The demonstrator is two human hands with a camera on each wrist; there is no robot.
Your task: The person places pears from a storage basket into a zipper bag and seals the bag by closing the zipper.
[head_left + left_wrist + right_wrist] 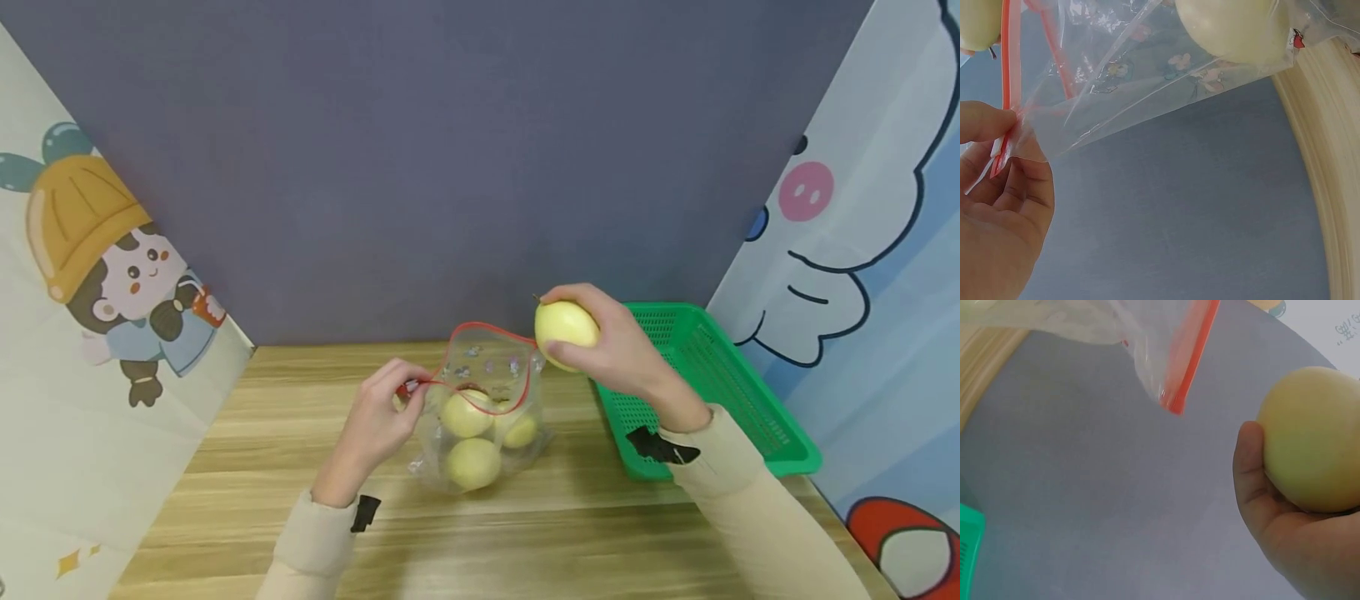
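A clear zip bag [433, 450] with a red zip edge and small printed figures stands on the table, its mouth spread apart. Inside it are three yellow apples, one of them low at the front [474, 464]. My left hand [382, 408] pinches the left end of the red zip between thumb and fingers, also plain in the left wrist view. Just above and right of the bag's mouth, my right hand [618, 346] grips another yellow apple [564, 325], thumb curled around its near side, stem toward the upper left. The right end of the zip edge [1194, 356] hangs free of the fingers.
A green perforated plastic basket [780, 433] stands on the wooden table [255, 467] at the right, partly beneath my right forearm. A grey panel [480, 167] rises behind the table, with cartoon-printed sheets at left and right.
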